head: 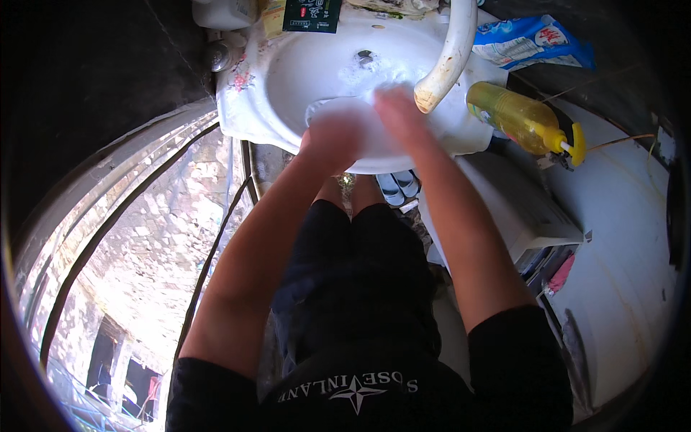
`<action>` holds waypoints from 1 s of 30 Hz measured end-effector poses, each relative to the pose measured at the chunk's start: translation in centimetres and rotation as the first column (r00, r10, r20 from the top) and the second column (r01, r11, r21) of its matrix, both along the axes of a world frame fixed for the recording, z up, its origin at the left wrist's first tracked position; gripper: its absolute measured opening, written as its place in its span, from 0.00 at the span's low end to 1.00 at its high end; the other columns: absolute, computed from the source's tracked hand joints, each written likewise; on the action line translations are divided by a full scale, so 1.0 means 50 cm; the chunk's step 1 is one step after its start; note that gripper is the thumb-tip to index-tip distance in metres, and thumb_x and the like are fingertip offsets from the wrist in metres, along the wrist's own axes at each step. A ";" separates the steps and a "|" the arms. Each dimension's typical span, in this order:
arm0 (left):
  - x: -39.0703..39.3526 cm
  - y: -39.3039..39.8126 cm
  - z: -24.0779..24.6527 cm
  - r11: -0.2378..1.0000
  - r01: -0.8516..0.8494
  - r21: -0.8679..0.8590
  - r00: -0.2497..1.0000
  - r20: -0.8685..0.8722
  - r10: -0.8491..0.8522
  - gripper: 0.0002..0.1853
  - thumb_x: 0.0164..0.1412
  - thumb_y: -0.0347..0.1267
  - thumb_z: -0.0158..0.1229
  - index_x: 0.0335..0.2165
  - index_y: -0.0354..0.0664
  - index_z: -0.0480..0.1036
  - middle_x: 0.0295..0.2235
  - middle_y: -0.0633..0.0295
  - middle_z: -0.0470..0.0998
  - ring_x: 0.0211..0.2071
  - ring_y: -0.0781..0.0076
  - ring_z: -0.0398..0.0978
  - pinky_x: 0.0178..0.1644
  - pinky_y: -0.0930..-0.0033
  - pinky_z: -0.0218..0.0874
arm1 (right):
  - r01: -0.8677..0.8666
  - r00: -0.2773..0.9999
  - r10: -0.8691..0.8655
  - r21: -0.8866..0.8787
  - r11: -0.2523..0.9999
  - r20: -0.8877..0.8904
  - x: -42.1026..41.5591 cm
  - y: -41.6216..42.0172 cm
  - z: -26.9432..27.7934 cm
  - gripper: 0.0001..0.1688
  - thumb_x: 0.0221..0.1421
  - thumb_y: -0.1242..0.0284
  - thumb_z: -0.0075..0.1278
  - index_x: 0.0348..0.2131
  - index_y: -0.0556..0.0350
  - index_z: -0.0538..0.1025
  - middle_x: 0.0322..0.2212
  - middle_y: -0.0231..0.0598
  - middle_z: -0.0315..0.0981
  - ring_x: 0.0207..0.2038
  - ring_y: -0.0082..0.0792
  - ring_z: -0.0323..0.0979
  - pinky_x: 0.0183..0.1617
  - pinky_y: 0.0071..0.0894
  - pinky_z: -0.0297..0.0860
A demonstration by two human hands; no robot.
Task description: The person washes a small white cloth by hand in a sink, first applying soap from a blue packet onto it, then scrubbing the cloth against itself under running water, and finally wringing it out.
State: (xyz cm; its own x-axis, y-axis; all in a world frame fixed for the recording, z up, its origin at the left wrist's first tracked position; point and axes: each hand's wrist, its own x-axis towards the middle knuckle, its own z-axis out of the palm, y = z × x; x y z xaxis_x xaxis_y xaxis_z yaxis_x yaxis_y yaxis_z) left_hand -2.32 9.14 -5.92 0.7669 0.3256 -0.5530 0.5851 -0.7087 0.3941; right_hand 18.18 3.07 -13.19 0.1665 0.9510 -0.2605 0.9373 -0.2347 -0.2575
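Observation:
Both hands are at the front of a white ceramic washbasin (291, 70) with suds in its bowl. My left hand (337, 132), blurred by motion, grips a pale rounded item (376, 135); blur hides whether it is a dish or cloth. My right hand (398, 110) is at this item's right side, also blurred, and its finger positions are unclear. Soap foam (372, 73) lies around the metal drain (366, 56). Just above the right hand hangs the open end of a white, stained pipe (445, 70).
A yellow pump bottle (510, 113) lies right of the basin, below a blue detergent bag (532, 43). A dark green packet (311, 15) and a white container (224, 13) sit at the back left. Light blue slippers (397, 185) are on the floor beneath.

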 end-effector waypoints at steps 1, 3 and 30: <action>0.002 -0.001 -0.005 1.000 0.005 0.028 1.000 0.030 -0.006 0.30 0.67 0.45 0.38 0.65 0.50 0.58 0.68 0.58 0.54 0.68 0.58 0.51 0.71 0.52 0.41 | -0.074 0.974 0.087 -0.070 0.995 0.211 0.033 0.019 -0.015 0.14 0.55 0.65 0.49 0.37 0.56 0.76 0.32 0.48 0.78 0.36 0.47 0.78 0.43 0.50 0.71; -0.008 -0.014 -0.013 0.997 -0.013 0.081 0.997 0.071 0.008 0.30 0.67 0.44 0.38 0.65 0.50 0.57 0.68 0.59 0.52 0.69 0.59 0.51 0.71 0.52 0.40 | -0.122 0.935 0.162 -0.142 0.982 0.317 0.056 0.050 -0.013 0.08 0.54 0.71 0.50 0.33 0.54 0.77 0.28 0.47 0.78 0.31 0.42 0.79 0.35 0.46 0.72; -0.025 -0.027 0.106 0.719 -0.615 -0.322 0.638 0.332 0.695 0.28 0.55 0.29 0.54 0.55 0.34 0.65 0.49 0.37 0.72 0.52 0.42 0.70 0.58 0.52 0.62 | 0.206 0.737 -0.229 -0.111 0.972 -0.635 -0.060 -0.034 0.407 0.19 0.64 0.63 0.52 0.43 0.59 0.65 0.34 0.53 0.72 0.35 0.42 0.74 0.42 0.38 0.69</action>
